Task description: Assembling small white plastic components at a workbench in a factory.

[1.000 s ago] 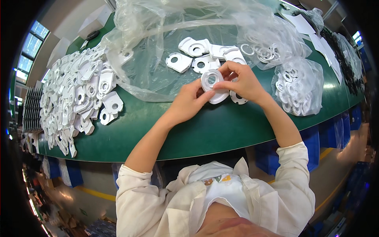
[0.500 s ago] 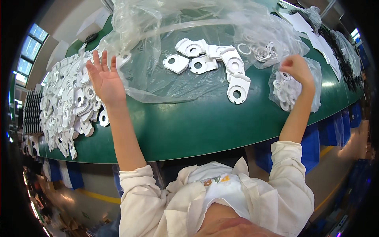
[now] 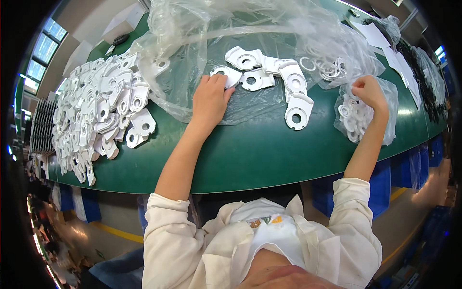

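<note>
My left hand [image 3: 211, 100] has its thumb and fingers closed on the near-left edge of a flat white plastic part with a round hole [image 3: 230, 76], which lies on clear plastic sheeting. Several similar white parts [image 3: 296, 107] form a loose cluster to its right, some overlapping. My right hand [image 3: 370, 92] is closed, fingers curled together, over a clear bag of white rings [image 3: 355, 118]; anything between its fingertips is too small to make out. More thin white rings [image 3: 332, 71] lie under or in the sheeting beyond.
A large heap of white parts [image 3: 96, 111] covers the left of the green table [image 3: 231, 159]. Crumpled clear sheeting [image 3: 178, 29] spreads across the back. White papers [image 3: 370, 34] and dark strands [image 3: 426, 72] lie at the right; blue bins [image 3: 380, 185] stand below the table edge.
My left hand has moved right from above the heap, open, to a part in the cluster and closed on it. Another part now lies at the heap's right edge. My right hand stays above the bag.
</note>
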